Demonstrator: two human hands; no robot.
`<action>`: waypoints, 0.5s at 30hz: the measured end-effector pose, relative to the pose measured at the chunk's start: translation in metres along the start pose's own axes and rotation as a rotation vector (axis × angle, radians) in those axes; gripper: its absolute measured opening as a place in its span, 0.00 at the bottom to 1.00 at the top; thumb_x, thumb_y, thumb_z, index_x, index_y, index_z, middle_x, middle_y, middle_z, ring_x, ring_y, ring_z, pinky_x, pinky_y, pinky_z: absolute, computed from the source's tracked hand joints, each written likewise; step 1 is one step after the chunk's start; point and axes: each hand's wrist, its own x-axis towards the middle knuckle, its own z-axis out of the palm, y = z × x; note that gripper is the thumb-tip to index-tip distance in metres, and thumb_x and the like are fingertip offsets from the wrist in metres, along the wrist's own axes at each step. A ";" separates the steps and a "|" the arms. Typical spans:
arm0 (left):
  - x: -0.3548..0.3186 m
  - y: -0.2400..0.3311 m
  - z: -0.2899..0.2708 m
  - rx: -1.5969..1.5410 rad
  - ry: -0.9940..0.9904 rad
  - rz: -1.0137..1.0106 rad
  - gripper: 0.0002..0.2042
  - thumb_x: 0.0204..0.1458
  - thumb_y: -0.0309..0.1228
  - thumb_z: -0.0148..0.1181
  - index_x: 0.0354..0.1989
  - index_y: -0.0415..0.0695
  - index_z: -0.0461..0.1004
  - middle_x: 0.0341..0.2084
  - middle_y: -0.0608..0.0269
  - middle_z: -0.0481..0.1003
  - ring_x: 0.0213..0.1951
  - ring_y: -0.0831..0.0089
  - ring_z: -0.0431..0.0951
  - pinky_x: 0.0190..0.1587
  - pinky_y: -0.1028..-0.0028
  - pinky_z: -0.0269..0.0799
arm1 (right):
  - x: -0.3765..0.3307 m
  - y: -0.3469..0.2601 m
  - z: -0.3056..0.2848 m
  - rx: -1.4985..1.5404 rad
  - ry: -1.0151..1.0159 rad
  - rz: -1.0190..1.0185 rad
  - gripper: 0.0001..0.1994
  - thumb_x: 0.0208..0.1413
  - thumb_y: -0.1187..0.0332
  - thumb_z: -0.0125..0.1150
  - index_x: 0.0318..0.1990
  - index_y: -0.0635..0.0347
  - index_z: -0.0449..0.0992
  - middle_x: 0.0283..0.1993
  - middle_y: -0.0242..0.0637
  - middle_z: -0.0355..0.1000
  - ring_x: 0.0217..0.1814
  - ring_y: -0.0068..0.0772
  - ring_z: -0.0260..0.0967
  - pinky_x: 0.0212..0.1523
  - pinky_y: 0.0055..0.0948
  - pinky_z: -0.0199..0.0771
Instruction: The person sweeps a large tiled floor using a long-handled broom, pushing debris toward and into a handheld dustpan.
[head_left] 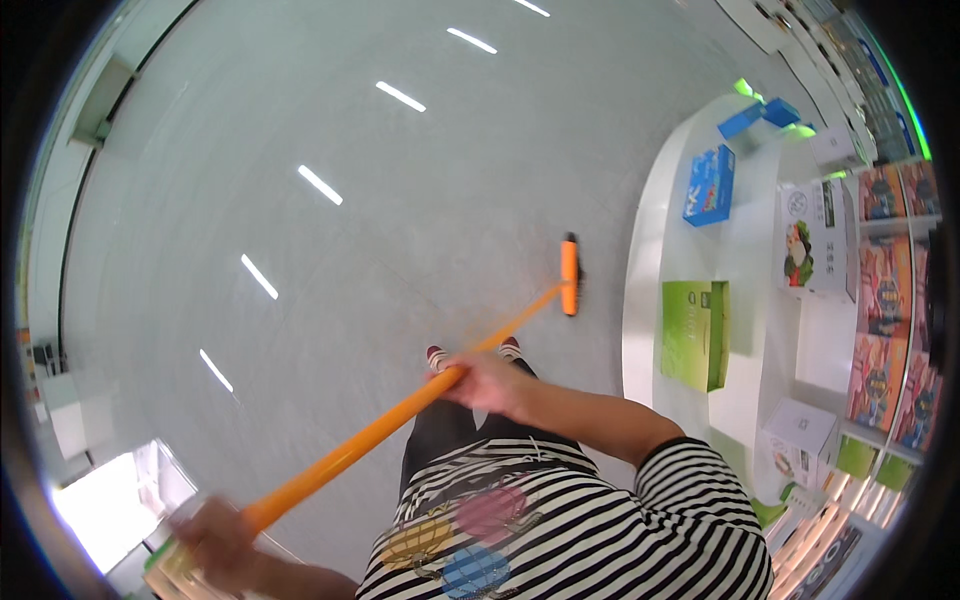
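My right hand [487, 378] grips the orange broom [400, 415] mid-handle, my left hand [215, 535] its end; the brush head rests on the grey floor [330, 270] beyond my right hand

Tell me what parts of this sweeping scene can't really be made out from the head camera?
- Left hand: motion-blurred near the lower edge, so its grip on the orange broom handle is unclear.
- Broom head: small and far; its bristles and any dirt on the floor cannot be told.
- Shoes: mostly hidden behind the right hand and the handle.
- Boxes on the right shelves: bent and cut by the fisheye rim.
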 end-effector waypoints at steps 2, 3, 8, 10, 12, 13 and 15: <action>0.011 -0.075 0.016 0.245 0.139 -0.131 0.05 0.42 0.24 0.52 0.25 0.38 0.63 0.20 0.55 0.67 0.22 0.71 0.68 0.28 0.70 0.64 | 0.015 -0.040 -0.052 0.041 0.263 -0.089 0.03 0.44 0.80 0.50 0.27 0.69 0.64 0.33 0.50 0.66 0.40 0.46 0.67 0.46 0.43 0.70; 0.014 -0.104 0.036 0.475 0.179 -0.166 0.04 0.40 0.22 0.51 0.24 0.37 0.64 0.17 0.56 0.67 0.17 0.71 0.67 0.23 0.70 0.65 | 0.021 -0.056 -0.073 -0.024 0.360 -0.118 0.03 0.45 0.80 0.49 0.27 0.69 0.62 0.33 0.48 0.65 0.40 0.48 0.67 0.46 0.43 0.70; 0.005 -0.061 0.002 0.464 0.220 -0.055 0.03 0.38 0.22 0.49 0.22 0.36 0.63 0.13 0.54 0.67 0.15 0.70 0.67 0.18 0.71 0.64 | 0.082 -0.016 -0.041 -0.128 0.234 0.119 0.05 0.45 0.81 0.48 0.29 0.67 0.60 0.35 0.48 0.62 0.41 0.47 0.66 0.48 0.44 0.69; -0.019 -0.005 -0.035 0.861 0.303 0.135 0.08 0.42 0.28 0.52 0.19 0.39 0.60 0.13 0.59 0.63 0.16 0.72 0.62 0.23 0.74 0.59 | 0.106 0.040 0.014 -0.147 0.230 0.209 0.05 0.46 0.80 0.48 0.30 0.68 0.60 0.35 0.46 0.62 0.43 0.47 0.65 0.49 0.44 0.68; -0.032 0.038 -0.045 0.834 0.308 0.461 0.10 0.45 0.27 0.46 0.14 0.43 0.58 0.08 0.64 0.59 0.10 0.75 0.57 0.16 0.75 0.54 | 0.124 0.090 0.053 -0.233 0.053 0.357 0.03 0.48 0.78 0.48 0.29 0.65 0.61 0.32 0.42 0.63 0.43 0.43 0.67 0.48 0.42 0.69; -0.018 0.042 -0.013 0.768 0.451 0.717 0.12 0.44 0.27 0.44 0.10 0.46 0.56 0.05 0.68 0.58 0.06 0.75 0.55 0.09 0.76 0.50 | 0.133 0.114 0.068 -0.278 -0.013 0.411 0.02 0.49 0.77 0.48 0.29 0.65 0.62 0.32 0.42 0.63 0.42 0.42 0.68 0.48 0.41 0.69; -0.004 0.067 0.010 0.614 -0.084 0.639 0.03 0.37 0.23 0.42 0.16 0.38 0.59 0.06 0.63 0.63 0.09 0.73 0.64 0.12 0.73 0.60 | 0.153 0.156 0.092 -0.319 -0.114 0.512 0.02 0.50 0.75 0.46 0.29 0.65 0.62 0.32 0.42 0.64 0.41 0.41 0.68 0.47 0.40 0.70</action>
